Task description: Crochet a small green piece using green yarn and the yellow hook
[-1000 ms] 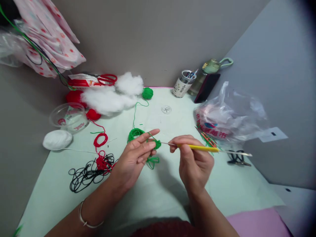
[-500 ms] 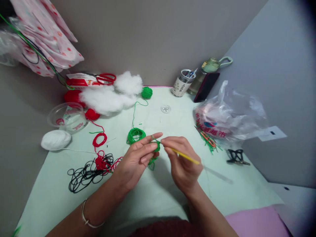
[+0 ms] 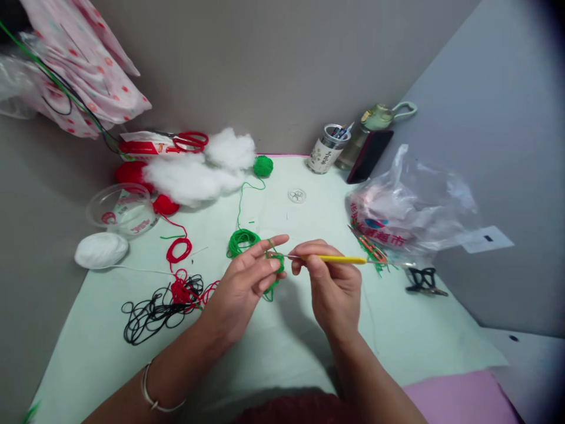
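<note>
Left hand [image 3: 241, 288] pinching one small green crochet piece [image 3: 277, 263] at frame centre; right hand [image 3: 333, 285] gripping one yellow crochet hook [image 3: 338, 259], tip in it. Two green yarn bundles: ball [image 3: 263, 166] upper centre, coil [image 3: 242, 240] beside left fingers.

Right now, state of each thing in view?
left hand: pinching the green crochet piece
right hand: gripping the yellow hook, tip at the piece
green yarn ball: on table, strand trailing
black cord: loose tangle
plastic bag: crumpled, lying
clear bowl: upright
</note>
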The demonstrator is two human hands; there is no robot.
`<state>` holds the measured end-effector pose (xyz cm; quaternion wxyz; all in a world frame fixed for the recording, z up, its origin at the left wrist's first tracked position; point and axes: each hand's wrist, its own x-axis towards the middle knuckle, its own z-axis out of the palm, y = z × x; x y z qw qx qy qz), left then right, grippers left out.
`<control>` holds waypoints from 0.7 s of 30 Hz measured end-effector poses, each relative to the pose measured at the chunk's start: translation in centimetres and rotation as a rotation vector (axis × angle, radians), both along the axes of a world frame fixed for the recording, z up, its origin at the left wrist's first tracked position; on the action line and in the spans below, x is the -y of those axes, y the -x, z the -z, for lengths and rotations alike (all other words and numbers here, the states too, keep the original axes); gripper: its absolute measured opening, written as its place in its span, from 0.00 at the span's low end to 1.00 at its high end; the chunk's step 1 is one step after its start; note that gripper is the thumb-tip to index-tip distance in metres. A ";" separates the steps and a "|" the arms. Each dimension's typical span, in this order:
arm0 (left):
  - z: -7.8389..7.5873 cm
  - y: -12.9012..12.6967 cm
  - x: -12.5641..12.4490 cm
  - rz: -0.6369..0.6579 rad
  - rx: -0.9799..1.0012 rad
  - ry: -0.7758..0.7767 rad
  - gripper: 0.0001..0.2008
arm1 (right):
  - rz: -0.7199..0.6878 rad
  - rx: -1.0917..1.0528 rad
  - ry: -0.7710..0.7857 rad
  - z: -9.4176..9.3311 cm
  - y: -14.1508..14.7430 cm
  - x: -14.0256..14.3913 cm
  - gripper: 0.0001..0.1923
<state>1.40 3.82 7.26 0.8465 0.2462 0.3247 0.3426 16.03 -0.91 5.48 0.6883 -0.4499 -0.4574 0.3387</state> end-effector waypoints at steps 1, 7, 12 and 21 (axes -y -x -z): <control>-0.1 0.1 -0.1 0.008 0.017 0.026 0.21 | 0.005 -0.050 0.015 -0.1 -0.2 -0.1 0.08; -0.2 0.4 -0.4 0.047 0.053 0.000 0.15 | -0.034 -0.296 0.133 -0.7 -0.8 -0.7 0.10; 0.0 -0.1 0.1 -0.007 -0.092 -0.218 0.14 | -0.046 -0.083 0.079 -0.1 -0.3 -0.3 0.08; 0.2 0.1 -0.2 -0.023 -0.138 -0.274 0.13 | -0.066 -0.239 0.082 -0.5 -0.4 -0.7 0.09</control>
